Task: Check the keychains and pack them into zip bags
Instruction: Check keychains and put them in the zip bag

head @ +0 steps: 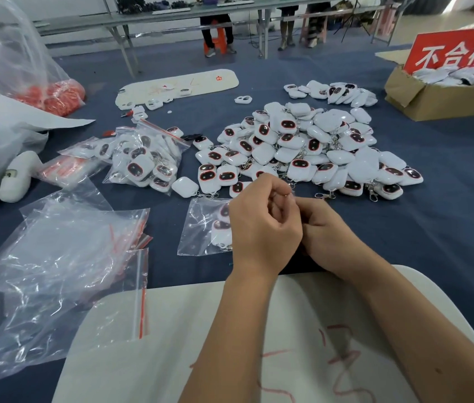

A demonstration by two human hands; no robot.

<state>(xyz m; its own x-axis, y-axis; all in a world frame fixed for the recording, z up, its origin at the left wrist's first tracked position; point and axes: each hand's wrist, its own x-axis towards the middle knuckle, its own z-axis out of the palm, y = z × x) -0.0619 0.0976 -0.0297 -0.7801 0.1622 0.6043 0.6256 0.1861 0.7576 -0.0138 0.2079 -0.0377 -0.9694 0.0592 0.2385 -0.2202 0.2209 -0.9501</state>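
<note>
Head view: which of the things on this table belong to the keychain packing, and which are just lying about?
Job:
keychain pile
part-filled zip bag
packed bags
empty zip bags
reject box
left hand and right hand, pinching a small ring; the rest is hidden

Lying about:
big clear bag of red pieces
white boards
white device

My keychains (311,146) are white with black faces ringed red; the desk (448,199) is dark blue, the sign (459,50) red with white letters.
</note>
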